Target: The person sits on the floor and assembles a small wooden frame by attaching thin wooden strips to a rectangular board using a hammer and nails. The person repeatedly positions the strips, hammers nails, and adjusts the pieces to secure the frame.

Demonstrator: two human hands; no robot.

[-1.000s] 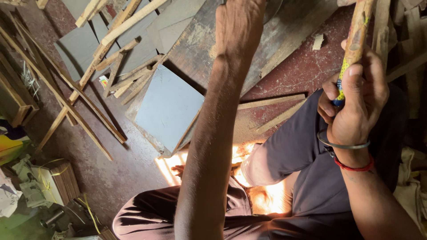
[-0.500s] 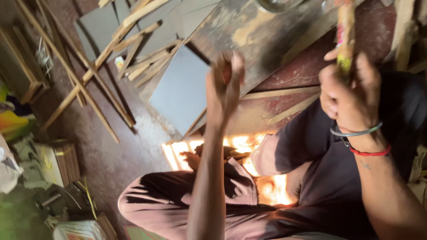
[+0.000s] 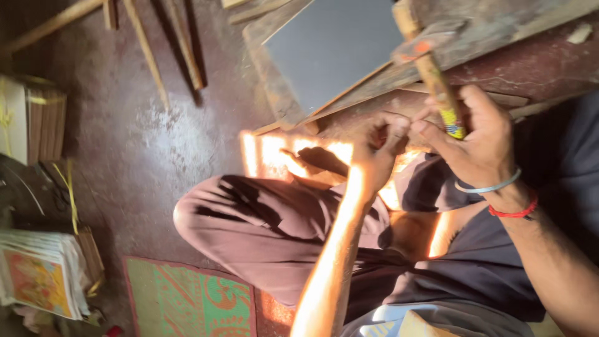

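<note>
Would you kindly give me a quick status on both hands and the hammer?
Right hand gripping hammer by its handle, head up. Left hand pinched shut beside it, contents not visible. Grey board lies just beyond; nothing blocking.

Left hand (image 3: 380, 146) curls its fingers beside the hammer handle (image 3: 437, 87); right hand (image 3: 477, 140) grips that handle, both forearms reaching forward.

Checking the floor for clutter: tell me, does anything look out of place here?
Loose wooden sticks lie scattered at angles on the floor. The right hand grips a hammer handle beside the left hand. Nothing looks spilled.
</note>
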